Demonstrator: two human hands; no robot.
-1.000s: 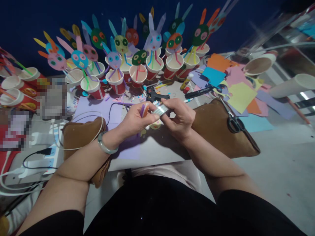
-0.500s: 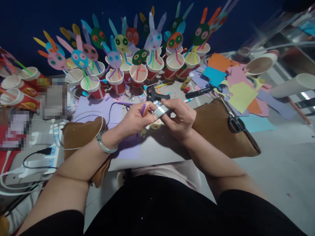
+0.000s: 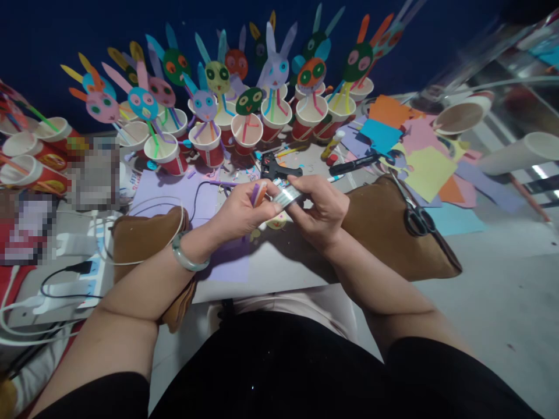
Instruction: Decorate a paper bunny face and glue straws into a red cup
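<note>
My left hand [image 3: 244, 212] is closed round purple and orange strips [image 3: 258, 194], whose ends stick out above the fingers. A shiny clear and white piece [image 3: 286, 197], too blurred to name, spans the gap between my hands, its left end at my left fingertips. My right hand [image 3: 321, 209] pinches that piece between thumb and fingers. Just beyond my hands lies a black glue gun [image 3: 282, 169]. Below them is a small pale yellow paper disc with a drawn face [image 3: 276, 221], partly hidden by my fingers.
Paper cups [image 3: 247, 132] with rabbit-faced straws stand in rows at the back. Scissors [image 3: 417, 220] rest on a brown pouch [image 3: 393, 238] at right, near coloured paper [image 3: 430, 171]. Another brown pouch [image 3: 144, 237], cables and a power strip [image 3: 101, 256] are at left.
Both hands keep nearly the same place and grip. The shiny piece between them has tilted slightly.
</note>
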